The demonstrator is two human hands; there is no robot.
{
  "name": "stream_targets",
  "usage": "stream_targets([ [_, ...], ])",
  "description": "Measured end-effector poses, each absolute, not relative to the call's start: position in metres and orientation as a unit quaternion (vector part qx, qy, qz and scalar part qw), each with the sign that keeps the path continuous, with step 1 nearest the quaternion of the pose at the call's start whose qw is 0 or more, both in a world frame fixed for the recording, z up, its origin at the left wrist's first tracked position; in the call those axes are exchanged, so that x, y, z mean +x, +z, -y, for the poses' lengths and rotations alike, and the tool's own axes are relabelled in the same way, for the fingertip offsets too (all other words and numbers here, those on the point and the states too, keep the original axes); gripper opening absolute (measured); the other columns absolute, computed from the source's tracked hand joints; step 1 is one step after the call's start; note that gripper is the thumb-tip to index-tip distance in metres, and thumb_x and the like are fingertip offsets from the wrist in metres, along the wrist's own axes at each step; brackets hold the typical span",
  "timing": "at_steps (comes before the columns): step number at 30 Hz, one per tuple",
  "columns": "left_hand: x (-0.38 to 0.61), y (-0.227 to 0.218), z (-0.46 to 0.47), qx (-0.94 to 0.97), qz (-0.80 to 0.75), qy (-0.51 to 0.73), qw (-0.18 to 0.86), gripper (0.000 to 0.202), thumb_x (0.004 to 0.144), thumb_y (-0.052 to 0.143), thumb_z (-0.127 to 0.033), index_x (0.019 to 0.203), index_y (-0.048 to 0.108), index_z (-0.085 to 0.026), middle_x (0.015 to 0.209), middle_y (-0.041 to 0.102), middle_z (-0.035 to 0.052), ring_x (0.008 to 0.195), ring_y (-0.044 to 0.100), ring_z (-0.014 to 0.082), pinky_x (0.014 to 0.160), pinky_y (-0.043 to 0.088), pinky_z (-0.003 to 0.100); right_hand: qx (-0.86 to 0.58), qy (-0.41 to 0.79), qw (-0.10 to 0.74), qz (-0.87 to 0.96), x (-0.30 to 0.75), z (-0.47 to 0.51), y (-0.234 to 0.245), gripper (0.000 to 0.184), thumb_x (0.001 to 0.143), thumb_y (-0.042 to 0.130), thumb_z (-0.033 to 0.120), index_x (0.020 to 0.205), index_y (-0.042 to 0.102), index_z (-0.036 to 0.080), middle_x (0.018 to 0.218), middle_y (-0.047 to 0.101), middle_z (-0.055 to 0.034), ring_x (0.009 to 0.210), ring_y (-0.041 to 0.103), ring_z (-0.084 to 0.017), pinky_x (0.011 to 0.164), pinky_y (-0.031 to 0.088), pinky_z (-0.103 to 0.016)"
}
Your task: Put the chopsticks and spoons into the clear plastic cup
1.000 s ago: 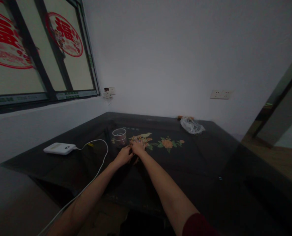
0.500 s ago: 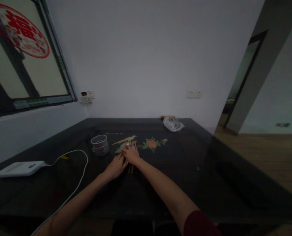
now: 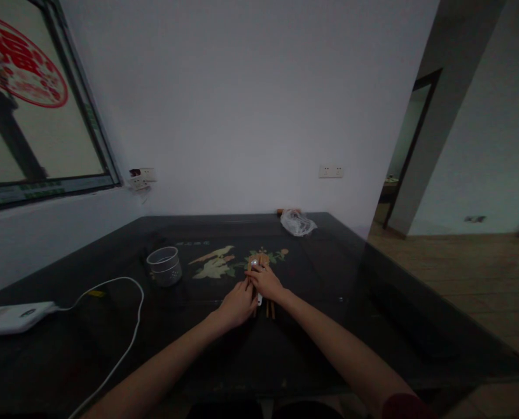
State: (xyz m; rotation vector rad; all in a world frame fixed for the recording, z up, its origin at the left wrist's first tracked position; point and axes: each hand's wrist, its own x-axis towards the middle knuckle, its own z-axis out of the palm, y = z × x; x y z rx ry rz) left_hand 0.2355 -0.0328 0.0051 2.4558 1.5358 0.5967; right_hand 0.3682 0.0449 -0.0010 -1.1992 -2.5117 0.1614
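Both hands meet over a small bundle of brown chopsticks (image 3: 270, 309) and a metal spoon (image 3: 254, 263) on the dark tabletop. My left hand (image 3: 238, 304) is closed around the left side of the bundle, its fingertips near the spoon's pale handle end. Curled over the chopsticks from the right, my right hand (image 3: 267, 281) touches the left fingers. The spoon's round bowl shines just beyond the fingers; most of its handle is hidden. To the left stands a clear plastic cup-shaped holder (image 3: 165, 273) with small holes low on its side.
The dark table (image 3: 320, 343) bears a printed bird and flowers. A white power bank (image 3: 17, 319) with a white cable (image 3: 139, 308) lies at left. A crumpled clear plastic bag (image 3: 297, 223) rests near the wall. A dark flat object (image 3: 410, 320) lies at right.
The hands have moved right with the chopsticks and spoon, from over the printed bird to just before the printed flower. The camera view has turned slightly right.
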Motion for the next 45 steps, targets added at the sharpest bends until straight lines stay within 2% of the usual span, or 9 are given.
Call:
stream_targets([
  [4,0.274,0.012,0.037,0.851,-0.504,0.145,0.029,0.044,0.09,0.036,-0.03,0.128,0.046,-0.009,0.135,0.048,0.0172,0.128,0.04,0.0274,0.108,0.03,0.04,-0.395,0.02,0.18,0.901,0.409,-0.047,-0.006,0.039,0.093,0.038,0.019,0.126,0.057,0.023,0.128,0.058,-0.0098,0.125,0.045,-0.021,0.11,0.023,-0.046],
  [10,0.305,0.006,0.03,0.865,-0.466,0.178,0.047,0.035,0.091,0.035,-0.028,0.113,0.056,-0.011,0.117,0.06,0.0153,0.119,0.048,0.0252,0.106,0.033,0.041,-0.39,0.025,0.194,0.9,0.449,-0.049,-0.013,0.039,0.091,0.037,0.015,0.124,0.059,0.018,0.128,0.059,-0.0113,0.128,0.044,-0.019,0.11,0.027,-0.045],
  [14,0.302,0.0,0.031,0.87,-0.439,0.215,0.058,0.036,0.09,0.038,-0.026,0.121,0.052,-0.012,0.127,0.055,0.0139,0.125,0.043,0.0237,0.108,0.032,0.04,-0.408,0.029,0.214,0.887,0.452,-0.047,-0.016,0.038,0.091,0.037,0.017,0.12,0.062,0.017,0.126,0.06,-0.0125,0.128,0.044,-0.019,0.111,0.026,-0.044],
  [18,0.292,0.001,0.034,0.858,-0.444,0.245,0.079,0.037,0.09,0.04,-0.026,0.123,0.051,-0.014,0.131,0.052,0.0123,0.127,0.042,0.0223,0.109,0.033,0.039,-0.415,0.028,0.227,0.881,0.448,-0.045,-0.015,0.039,0.091,0.041,0.019,0.127,0.056,0.02,0.13,0.057,-0.0106,0.129,0.042,-0.02,0.11,0.027,-0.045],
  [23,0.283,0.003,0.029,0.824,-0.517,0.222,0.06,0.041,0.09,0.041,-0.028,0.126,0.049,-0.01,0.135,0.048,0.0164,0.13,0.039,0.0263,0.11,0.031,0.041,-0.443,0.029,0.213,0.87,0.444,-0.041,-0.012,0.038,0.092,0.044,0.026,0.129,0.054,0.028,0.134,0.054,-0.0073,0.131,0.039,-0.023,0.109,0.026,-0.048],
  [27,0.282,0.0,0.025,0.835,-0.517,0.177,0.057,0.047,0.091,0.039,-0.03,0.131,0.045,-0.006,0.139,0.045,0.0194,0.132,0.037,0.0275,0.111,0.028,0.042,-0.457,0.031,0.196,0.867,0.442,-0.037,-0.011,0.039,0.092,0.044,0.029,0.13,0.052,0.028,0.138,0.05,-0.0076,0.132,0.037,-0.023,0.11,0.024,-0.049],
  [35,0.29,-0.002,0.029,0.851,-0.497,0.156,0.065,0.051,0.092,0.036,-0.035,0.137,0.038,-0.011,0.145,0.038,0.0155,0.136,0.032,0.0256,0.112,0.024,0.046,-0.444,0.029,0.155,0.882,0.453,-0.036,-0.009,0.046,0.088,0.046,0.022,0.133,0.05,0.027,0.141,0.048,-0.0051,0.134,0.035,-0.024,0.113,0.02,-0.046],
  [41,0.299,-0.006,0.033,0.854,-0.491,0.166,0.056,0.053,0.093,0.037,-0.042,0.139,0.038,-0.016,0.146,0.038,0.0111,0.136,0.031,0.0257,0.113,0.023,0.049,-0.455,0.022,0.141,0.879,0.469,-0.035,-0.007,0.047,0.087,0.045,0.023,0.134,0.049,0.024,0.142,0.046,-0.0069,0.137,0.031,-0.024,0.113,0.02,-0.047],
  [45,0.299,-0.007,0.033,0.851,-0.492,0.174,0.052,0.053,0.092,0.038,-0.044,0.138,0.04,-0.016,0.144,0.041,0.0114,0.135,0.034,0.0264,0.112,0.024,0.048,-0.459,0.024,0.141,0.877,0.47,-0.034,-0.007,0.046,0.089,0.043,0.024,0.135,0.048,0.024,0.143,0.044,-0.0073,0.138,0.028,-0.023,0.113,0.02,-0.047],
])
